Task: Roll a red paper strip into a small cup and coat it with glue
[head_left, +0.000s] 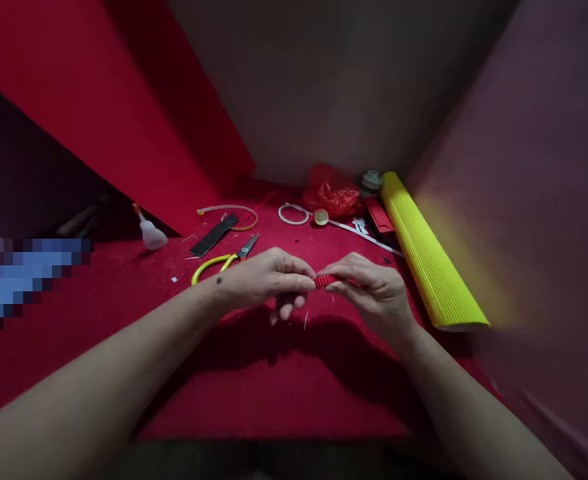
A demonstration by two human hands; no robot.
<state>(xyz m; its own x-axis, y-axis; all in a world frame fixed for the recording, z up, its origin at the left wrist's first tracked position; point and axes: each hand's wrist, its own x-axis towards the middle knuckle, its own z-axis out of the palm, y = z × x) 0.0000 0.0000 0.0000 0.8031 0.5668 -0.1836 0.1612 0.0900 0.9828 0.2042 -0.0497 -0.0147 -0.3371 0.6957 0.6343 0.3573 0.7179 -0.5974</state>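
Note:
Between my two hands is a small strip of red corrugated paper, its ridges showing in the gap between the fingertips. My left hand pinches its left end with thumb and forefinger, the other fingers curled below. On the right end, my right hand pinches with thumb and fingers, covering part of the strip. Both hands are held over the red tabletop. Just behind my left wrist lie yellow-handled scissors, partly hidden by the forearm.
A rolled yellow corrugated sheet lies along the right wall. Farther back are a red plastic bag, a coin-like disc, a white ring and a black strip. A white squeeze bottle lies left, below a leaning red board.

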